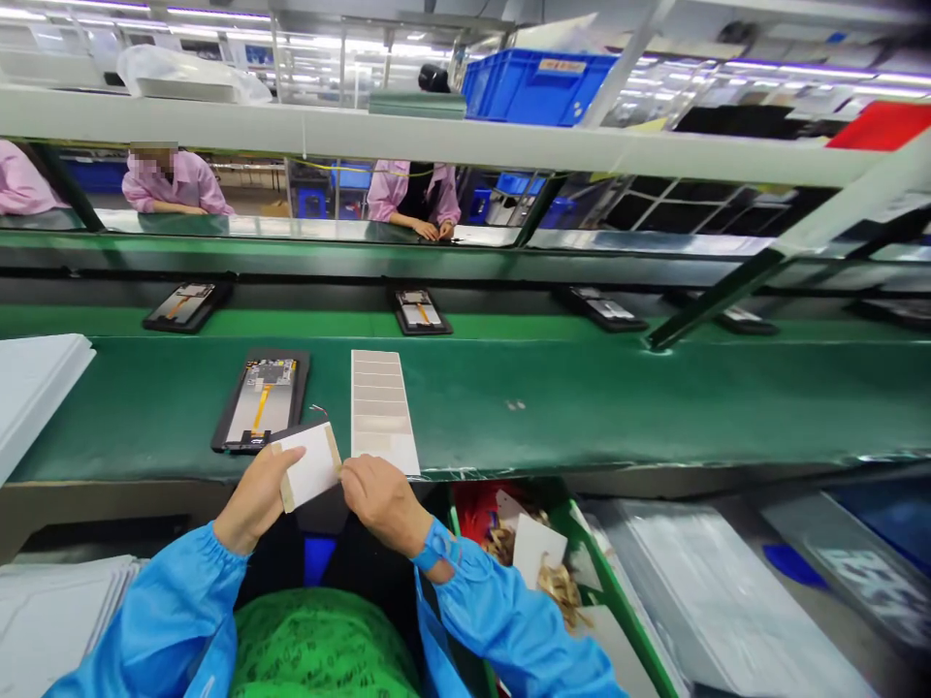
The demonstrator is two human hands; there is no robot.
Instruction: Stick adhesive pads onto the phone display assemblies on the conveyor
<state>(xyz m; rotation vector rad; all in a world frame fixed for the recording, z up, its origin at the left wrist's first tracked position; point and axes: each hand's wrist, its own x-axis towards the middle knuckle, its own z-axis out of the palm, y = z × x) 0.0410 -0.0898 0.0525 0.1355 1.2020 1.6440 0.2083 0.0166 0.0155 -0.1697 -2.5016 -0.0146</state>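
Our left hand [254,496] grips the white pack [310,469]; our right hand [384,499] pinches its edge. Open device [260,399] lies just beyond left hand, nearer it, long axis pointing away.

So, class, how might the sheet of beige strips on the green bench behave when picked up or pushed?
The sheet looks thin and paper-like, so it is probably light and would likely bend when lifted. Lying flat on the smooth-looking bench, it would probably slide rather than tip.
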